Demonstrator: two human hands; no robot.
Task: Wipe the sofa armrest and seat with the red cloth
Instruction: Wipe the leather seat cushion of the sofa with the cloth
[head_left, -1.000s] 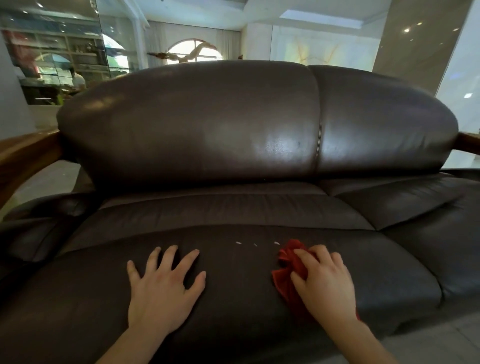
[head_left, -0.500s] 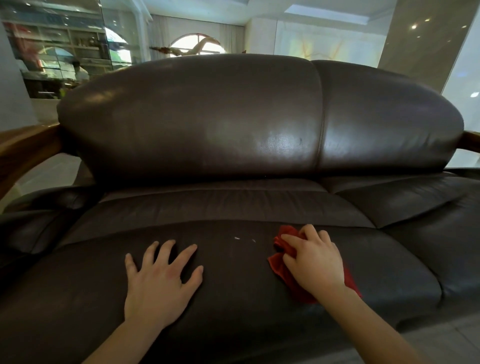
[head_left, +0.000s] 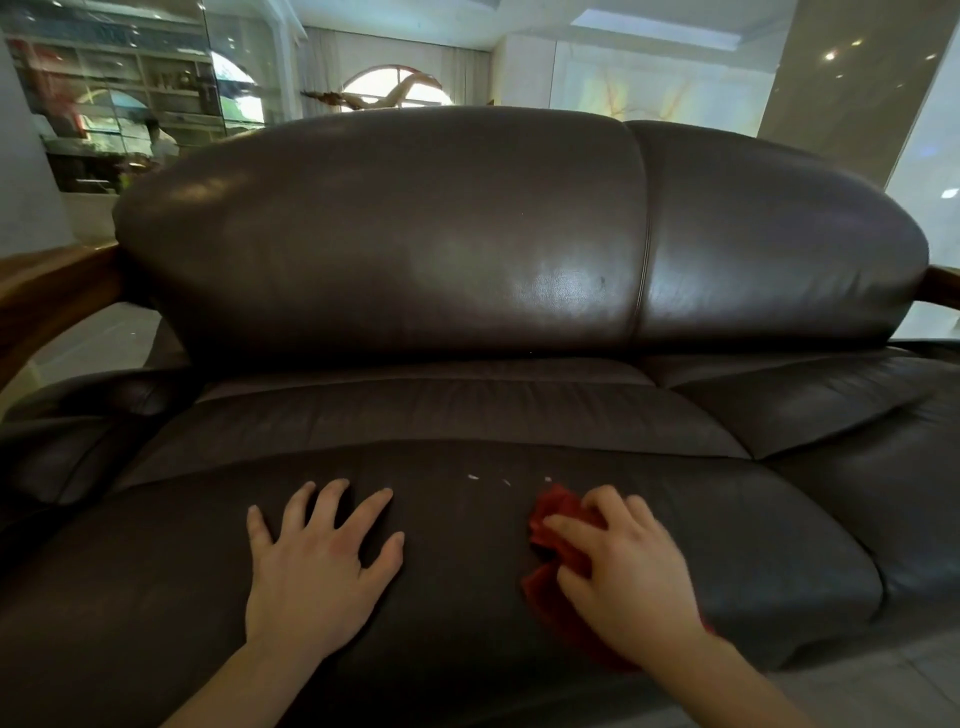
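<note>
A dark brown leather sofa fills the view. On the front of its seat cushion (head_left: 467, 623) my right hand (head_left: 631, 577) presses the crumpled red cloth (head_left: 558, 525) flat against the leather; most of the cloth is hidden under the palm. My left hand (head_left: 317, 566) lies flat on the same cushion to the left, fingers spread, holding nothing. Three small white specks (head_left: 472, 477) dot the leather just beyond the cloth. The padded left armrest (head_left: 67, 436) sits at the left edge under a wooden arm rail (head_left: 47, 291).
The tall backrest (head_left: 415, 234) rises behind the seat. A second seat cushion (head_left: 857, 457) adjoins on the right. Pale tiled floor (head_left: 883, 680) shows at the lower right. Glass shelving (head_left: 130, 93) stands far behind the sofa.
My right hand has slid back toward the seat's front edge with the cloth, after pushing forward half a second earlier. The white specks show again. My left hand has stayed put.
</note>
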